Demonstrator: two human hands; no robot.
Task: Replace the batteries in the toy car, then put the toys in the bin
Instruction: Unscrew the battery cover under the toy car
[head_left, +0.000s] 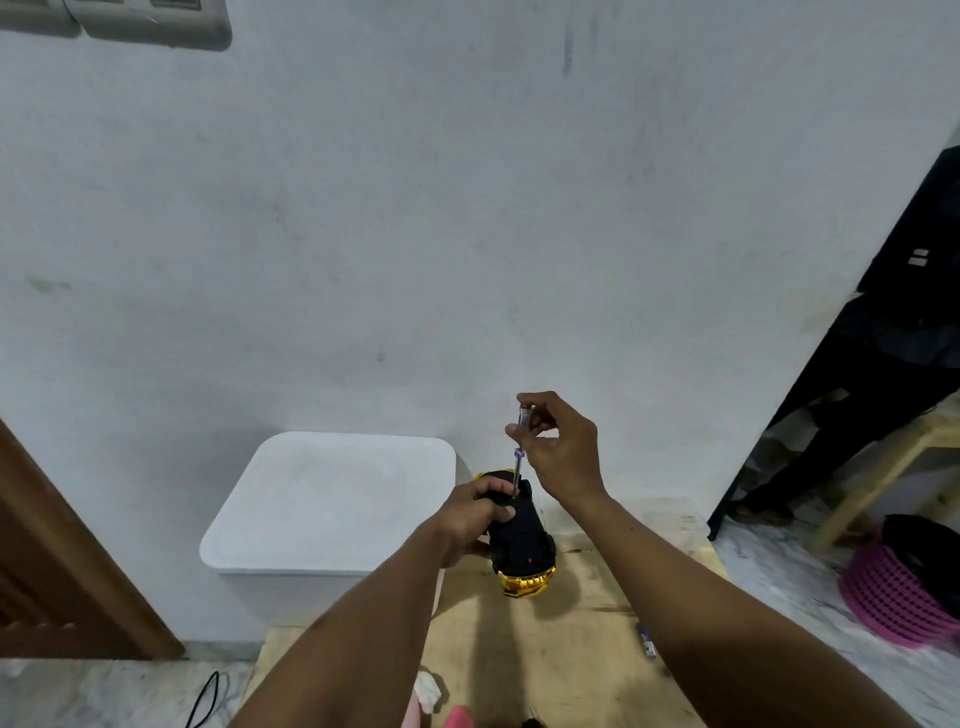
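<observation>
Upside down, toy car (522, 540) points gold nose toward camera, screwdriver (518, 452) upright.

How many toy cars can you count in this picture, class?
1. The toy car is upside down above the wooden table, gripped by the left hand while the right hand works a screwdriver. Others may be hidden in the closed white bin.

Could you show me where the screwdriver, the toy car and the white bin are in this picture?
screwdriver (521, 434): head view, on its clear handle, held in the right hand.
toy car (524, 540): head view, on its black underside, turned upward.
white bin (332, 499): head view, on the middle of its closed lid.
</observation>
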